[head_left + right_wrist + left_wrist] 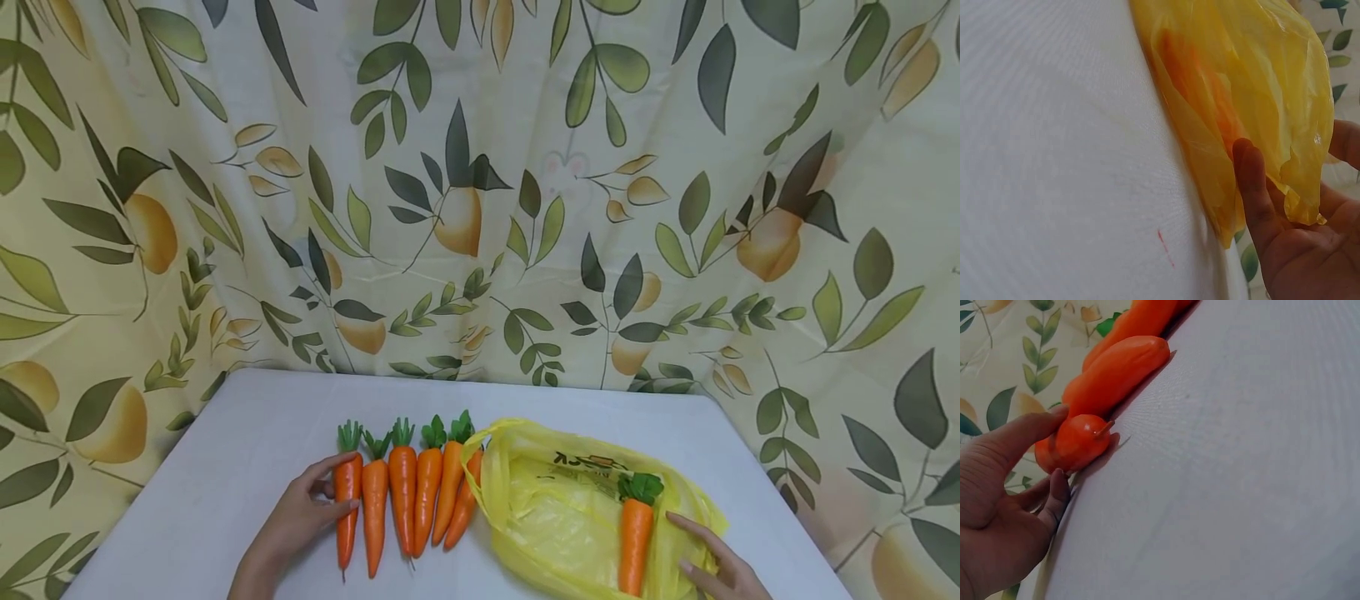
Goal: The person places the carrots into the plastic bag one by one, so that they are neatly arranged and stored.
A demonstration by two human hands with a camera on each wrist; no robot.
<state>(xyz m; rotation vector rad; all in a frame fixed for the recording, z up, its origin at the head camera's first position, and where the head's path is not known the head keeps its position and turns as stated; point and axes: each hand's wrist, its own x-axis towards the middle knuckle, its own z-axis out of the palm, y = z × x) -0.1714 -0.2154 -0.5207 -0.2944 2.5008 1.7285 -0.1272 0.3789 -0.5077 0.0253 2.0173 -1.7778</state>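
Observation:
My left hand (300, 508) pinches the leftmost carrot (347, 500) of a row, thumb on one side and fingers on the other. In the left wrist view, that carrot's rounded tip end (1085, 440) shows between thumb and fingers, against the tablecloth. On the right, a yellow plastic bag (555, 517) lies with its mouth spread to the left. One carrot (637, 533) with leafy green top lies in it, seen through the plastic as an orange shape (1200, 81) in the right wrist view. My right hand (723, 562) touches the bag's right side with fairly straight, spread fingers.
Several more carrots (402, 492) lie side by side, green tops away from me, the rightmost partly behind the bag's edge. A white cloth covers the table (277, 417). Behind it hangs a curtain (480, 317) printed with leaves and fruit.

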